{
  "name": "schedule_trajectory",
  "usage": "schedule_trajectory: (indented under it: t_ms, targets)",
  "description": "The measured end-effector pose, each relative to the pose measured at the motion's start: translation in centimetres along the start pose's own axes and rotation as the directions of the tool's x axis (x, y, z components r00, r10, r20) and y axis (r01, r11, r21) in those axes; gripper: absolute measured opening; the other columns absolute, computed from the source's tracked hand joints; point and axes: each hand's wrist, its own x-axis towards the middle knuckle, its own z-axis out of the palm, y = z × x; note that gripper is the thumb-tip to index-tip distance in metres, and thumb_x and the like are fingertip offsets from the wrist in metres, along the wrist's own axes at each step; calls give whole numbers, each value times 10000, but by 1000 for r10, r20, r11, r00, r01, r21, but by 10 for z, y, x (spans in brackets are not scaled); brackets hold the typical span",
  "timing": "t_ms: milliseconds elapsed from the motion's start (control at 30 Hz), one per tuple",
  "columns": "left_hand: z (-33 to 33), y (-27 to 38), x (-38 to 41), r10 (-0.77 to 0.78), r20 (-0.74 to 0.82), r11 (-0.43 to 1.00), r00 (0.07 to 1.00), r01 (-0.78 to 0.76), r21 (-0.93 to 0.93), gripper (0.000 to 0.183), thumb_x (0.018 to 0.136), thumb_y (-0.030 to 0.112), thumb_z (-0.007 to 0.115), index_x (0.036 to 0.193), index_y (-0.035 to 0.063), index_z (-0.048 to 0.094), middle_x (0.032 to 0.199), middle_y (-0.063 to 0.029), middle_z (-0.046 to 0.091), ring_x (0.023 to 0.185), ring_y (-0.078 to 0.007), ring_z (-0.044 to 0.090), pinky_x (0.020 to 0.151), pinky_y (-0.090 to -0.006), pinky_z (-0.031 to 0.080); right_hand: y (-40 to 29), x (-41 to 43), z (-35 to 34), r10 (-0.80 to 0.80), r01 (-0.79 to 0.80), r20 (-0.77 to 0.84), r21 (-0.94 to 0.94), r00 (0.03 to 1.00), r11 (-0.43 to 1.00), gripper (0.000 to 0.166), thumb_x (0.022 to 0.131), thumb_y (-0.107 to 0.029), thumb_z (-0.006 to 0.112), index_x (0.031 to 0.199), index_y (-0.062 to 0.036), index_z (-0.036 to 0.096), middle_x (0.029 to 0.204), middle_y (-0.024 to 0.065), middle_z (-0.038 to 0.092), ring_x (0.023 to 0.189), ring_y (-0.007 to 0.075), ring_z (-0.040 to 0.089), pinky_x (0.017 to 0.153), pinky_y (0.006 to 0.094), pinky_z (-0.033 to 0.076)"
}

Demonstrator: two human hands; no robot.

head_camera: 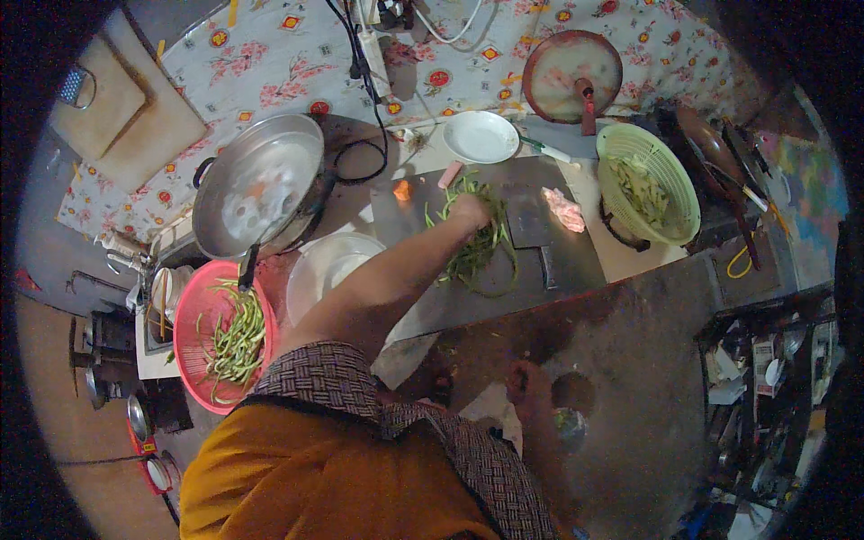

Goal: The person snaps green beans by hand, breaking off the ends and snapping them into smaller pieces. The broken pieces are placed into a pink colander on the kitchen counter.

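Observation:
My left hand point(470, 210) is closed around a bunch of long green beans point(467, 260) over the dark cutting board point(405, 233); its fingertips are hidden among the strands. Just right of the bunch lies a cleaver point(530, 221) with its dark handle towards me. Beyond it rests a piece of raw pale pink meat point(564, 210). An orange chunk point(403, 190), perhaps carrot, and a pink sausage-like piece point(450, 174) sit near the board's far edge. Low beside my body hangs my right hand point(525, 379), shadowed and blurred, its fingers unclear.
Left of the board stand a clear bowl point(307, 270), a red colander point(192, 358) of green beans and a large metal wok point(307, 152). A white plate point(480, 137), a knife point(553, 152) and a green colander point(682, 182) with cut pieces are behind and right.

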Motion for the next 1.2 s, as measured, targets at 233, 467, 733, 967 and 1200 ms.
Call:
schedule_trajectory:
  t_ms: [233, 467, 733, 967, 1200]
  targets:
    - [-63, 28, -126, 298, 78, 942, 951, -281, -183, 505, 703, 292, 644, 1039, -57, 502, 926, -179, 578, 856, -251, 561, 745, -327, 453, 0, 17, 4, -14, 14, -1, 4, 1000, 1000, 133, 775, -194, 510, 677, -104, 500, 531, -28, 412, 413, 55, 350, 354, 209, 253]
    - [-192, -96, -332, 590, 121, 724, 798, -458, -516, 166, 802, 115, 583, 924, 4, 605, 771, -46, 610, 685, -98, 546, 620, -251, 455, -25, 43, 109, 69, 323, 714, -397, 697, 859, 188, 843, -212, 447, 802, -34, 495, 646, 20, 432, 545, 113, 415, 430, 234, 307]
    - [-292, -366, -435, -276, -482, 955, 831, 179, -237, 250, 770, 198, 581, 925, 3, 608, 776, -136, 626, 698, -193, 605, 638, -317, 464, 8, -32, 276, 434, 46, 786, -503, 440, 863, 179, 866, -149, 425, 723, -41, 419, 596, -2, 373, 456, 67, 335, 407, 198, 257]
    - [-287, -415, -409, -62, -220, 991, 973, 86, 100, 459, 708, 362, 625, 1024, 35, 560, 917, -193, 581, 854, -330, 563, 752, -414, 448, 77, -48, 360, 572, 122, 718, -659, 396, 743, 204, 886, -134, 431, 700, -60, 391, 589, -9, 372, 462, 65, 340, 408, 200, 254]
    - [-307, -396, -336, -319, -162, 935, 934, 337, 106, 799, 590, 488, 694, 1123, -52, 445, 1175, -209, 443, 1090, -332, 448, 899, -371, 388, 124, -41, 387, 494, 374, 764, -639, 416, 673, 228, 877, -215, 486, 719, -51, 482, 593, -40, 411, 519, 38, 366, 453, 189, 282]
